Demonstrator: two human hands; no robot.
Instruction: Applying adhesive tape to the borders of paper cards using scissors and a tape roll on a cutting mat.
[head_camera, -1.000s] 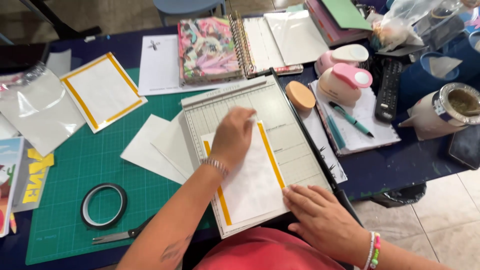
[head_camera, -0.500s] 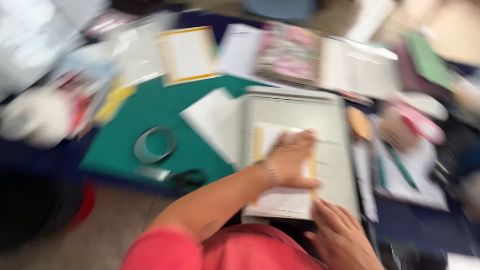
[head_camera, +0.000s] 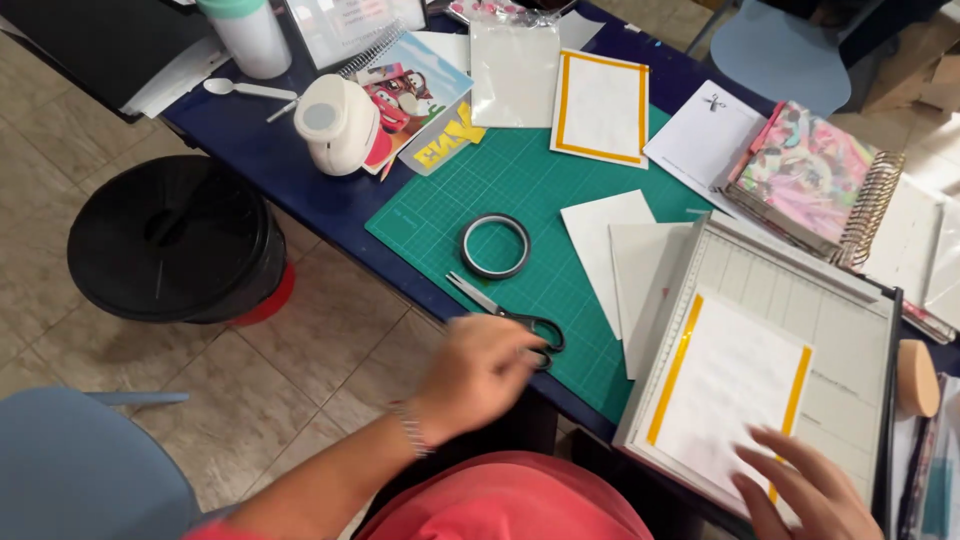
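Note:
My left hand (head_camera: 482, 372), blurred by motion, is at the black handles of a pair of scissors (head_camera: 503, 310) lying on the green cutting mat (head_camera: 470, 195); whether the fingers grip the handles is unclear. My right hand (head_camera: 810, 490) rests with fingers spread on the lower edge of a white sheet with yellow side strips (head_camera: 730, 385). That sheet lies on a white paper trimmer board (head_camera: 830, 310). A roll of tape (head_camera: 495, 246) sits on the mat just beyond the scissors.
Loose white sheets (head_camera: 615, 240) overlap the mat beside the trimmer. A yellow-bordered card (head_camera: 600, 105), a colourful spiral notebook (head_camera: 810, 175), a white punch (head_camera: 335, 122) and a white cup (head_camera: 248, 35) lie farther back. A black bin (head_camera: 175, 240) stands on the tiled floor at left.
The view has swung left. My left hand has left the sheet on the trimmer and moved to the scissors on the mat. My right hand stays at the sheet's lower edge.

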